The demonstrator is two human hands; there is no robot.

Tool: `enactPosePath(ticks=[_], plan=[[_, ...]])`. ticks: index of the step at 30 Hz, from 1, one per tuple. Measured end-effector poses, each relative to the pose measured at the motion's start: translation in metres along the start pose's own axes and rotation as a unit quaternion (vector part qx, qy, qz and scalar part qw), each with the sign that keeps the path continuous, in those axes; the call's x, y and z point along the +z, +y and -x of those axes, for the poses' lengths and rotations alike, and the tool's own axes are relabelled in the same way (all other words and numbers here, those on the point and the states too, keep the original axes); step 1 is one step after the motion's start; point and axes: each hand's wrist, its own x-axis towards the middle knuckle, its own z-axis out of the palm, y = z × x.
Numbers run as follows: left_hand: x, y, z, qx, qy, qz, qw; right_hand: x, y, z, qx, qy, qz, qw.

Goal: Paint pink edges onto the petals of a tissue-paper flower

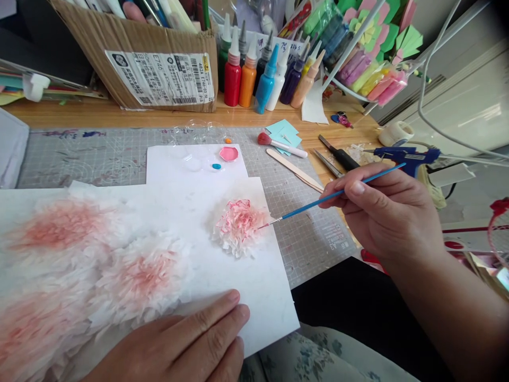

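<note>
My right hand pinches a thin blue paintbrush. The brush's tip touches the right side of a small ruffled paper flower, white with pink-red edges. That flower lies on a white sheet. My left hand rests flat on the sheet's lower part, fingers stretched out. Larger white paper flowers with pink centres, such as this one, cover the sheet's left side. Above the sheet is a clear palette with pink paint and a blue dab.
A grey cutting mat lies beneath. Behind stand a cardboard box and several paint bottles. To the right lie a makeup brush, wooden sticks, a tool with a black handle and a blue glue gun.
</note>
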Motion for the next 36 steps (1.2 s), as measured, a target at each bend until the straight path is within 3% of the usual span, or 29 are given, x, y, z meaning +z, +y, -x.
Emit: enactPosePath(ticks=[6, 16, 30, 36], plan=[[-0.001, -0.003, -0.003, 0.003, -0.01, -0.01, 1.0, 0.0, -0.002, 0.001, 0.003, -0.008, 0.0, 1.0], [-0.002, -0.01, -0.001, 0.035, 0.034, 0.009, 0.999, 0.007, -0.01, 0.001, -0.002, 0.025, 0.024, 0.999], [-0.002, -0.008, -0.002, 0.041, 0.039, 0.005, 0.998, 0.01, -0.012, 0.001, -0.023, 0.014, 0.043, 0.999], [-0.001, 0.001, 0.003, -0.029, 0.023, 0.027, 0.999, 0.008, -0.013, 0.001, -0.024, 0.009, 0.046, 0.999]])
